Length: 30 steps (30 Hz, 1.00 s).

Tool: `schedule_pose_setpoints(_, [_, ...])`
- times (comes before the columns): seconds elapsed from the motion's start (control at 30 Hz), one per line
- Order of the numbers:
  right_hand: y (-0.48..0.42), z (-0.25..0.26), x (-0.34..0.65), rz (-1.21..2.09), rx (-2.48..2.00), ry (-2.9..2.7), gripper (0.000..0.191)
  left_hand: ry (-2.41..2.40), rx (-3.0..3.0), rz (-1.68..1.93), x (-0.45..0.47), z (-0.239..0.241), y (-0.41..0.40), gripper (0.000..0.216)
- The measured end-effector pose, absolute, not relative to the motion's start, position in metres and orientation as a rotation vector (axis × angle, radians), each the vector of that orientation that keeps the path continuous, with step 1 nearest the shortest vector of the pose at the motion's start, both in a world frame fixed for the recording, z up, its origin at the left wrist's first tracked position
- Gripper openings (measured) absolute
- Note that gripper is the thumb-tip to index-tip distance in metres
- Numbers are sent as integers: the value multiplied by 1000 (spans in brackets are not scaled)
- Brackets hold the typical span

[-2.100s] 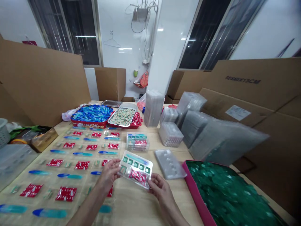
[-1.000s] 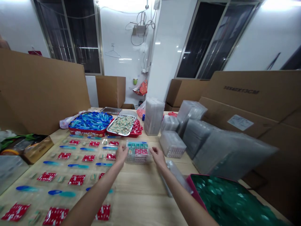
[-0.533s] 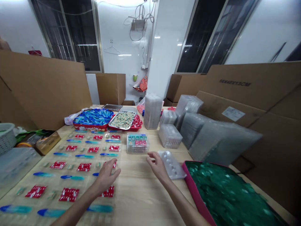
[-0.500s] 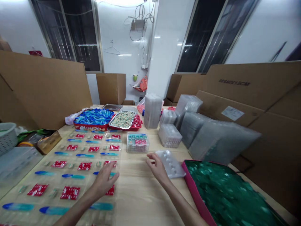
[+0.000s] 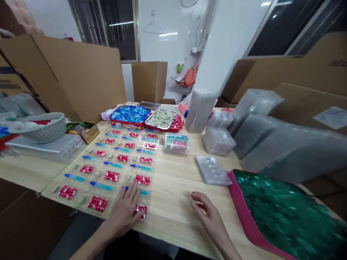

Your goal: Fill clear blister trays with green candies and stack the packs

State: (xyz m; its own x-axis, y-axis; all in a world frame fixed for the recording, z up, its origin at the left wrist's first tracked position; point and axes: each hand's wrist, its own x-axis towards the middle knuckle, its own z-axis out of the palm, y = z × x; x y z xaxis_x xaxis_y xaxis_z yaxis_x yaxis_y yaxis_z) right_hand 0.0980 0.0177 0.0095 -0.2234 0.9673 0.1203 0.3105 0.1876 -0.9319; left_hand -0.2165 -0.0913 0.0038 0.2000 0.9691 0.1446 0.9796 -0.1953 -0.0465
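Left hand (image 5: 126, 211) and right hand (image 5: 210, 215) are both farther from the tray stack (image 5: 176, 148) now! Left and nearside of that stack, the left spreads palm-down over laid-out trays (image 5: 121, 173), fingers outstretched, gripping nothing; nearside and slightly right, the right is half-curled, empty; farther right, there's the pink bin (image 5: 242, 206).

I can read no whole word or number here. On the cardboard box (image 5: 314, 74) to my right, dark print runs out of my view, too blurred to spell out. The white label (image 5: 333, 117) on the cardboard below it is also illegible to me. Pale lettering on the side of the red tub (image 5: 128, 124) is too small, and I can't make out the dark print on the far-left carton (image 5: 9, 80).
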Motion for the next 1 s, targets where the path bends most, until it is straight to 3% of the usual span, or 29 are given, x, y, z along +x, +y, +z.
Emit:
schedule_pose_setpoints(0.4, [-2, -1, 99, 1087, -1268, -1627, 27, -1883, -2267, -182, -211, -4, -92, 64])
schedule_pose_setpoints(0.73, [-19, 51, 122, 793, -1282, -1711, 10, -1696, -2265, -377, -236, -39, -75, 69])
schedule_pose_setpoints(1.0, [-18, 72, 191, 576, -1409, -1641, 13, -1738, -2266, -385, -206, -34, -70, 68])
